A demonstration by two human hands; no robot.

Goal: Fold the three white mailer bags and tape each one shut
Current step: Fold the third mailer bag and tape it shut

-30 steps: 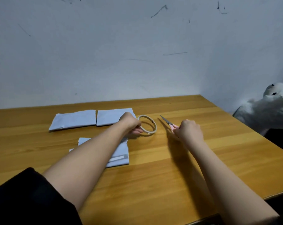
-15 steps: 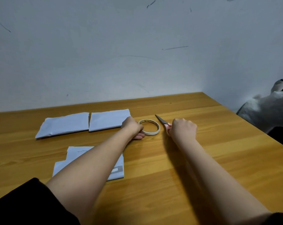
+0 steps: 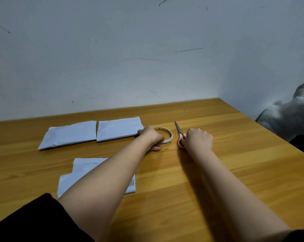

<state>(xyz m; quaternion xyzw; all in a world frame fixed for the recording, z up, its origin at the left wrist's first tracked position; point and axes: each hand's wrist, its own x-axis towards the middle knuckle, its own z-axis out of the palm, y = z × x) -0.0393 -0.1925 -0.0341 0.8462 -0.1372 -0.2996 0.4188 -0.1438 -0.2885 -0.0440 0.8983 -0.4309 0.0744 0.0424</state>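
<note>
three white mailer bags on the wooden table (image 3: 235, 180): two folded bags (image 3: 70, 134) (image 3: 119, 128) side by side at the back, third bag (image 3: 81, 169) nearer, partly under the left forearm. left hand (image 3: 152, 137) curled on the tape roll (image 3: 167, 134); right hand (image 3: 198, 139) gripping pink-handled scissors (image 3: 180, 134), seemingly closed. no legible writing.

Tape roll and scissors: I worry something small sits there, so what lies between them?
Nothing: the head view shows bare wooden table between the tape roll and the scissors.
</note>
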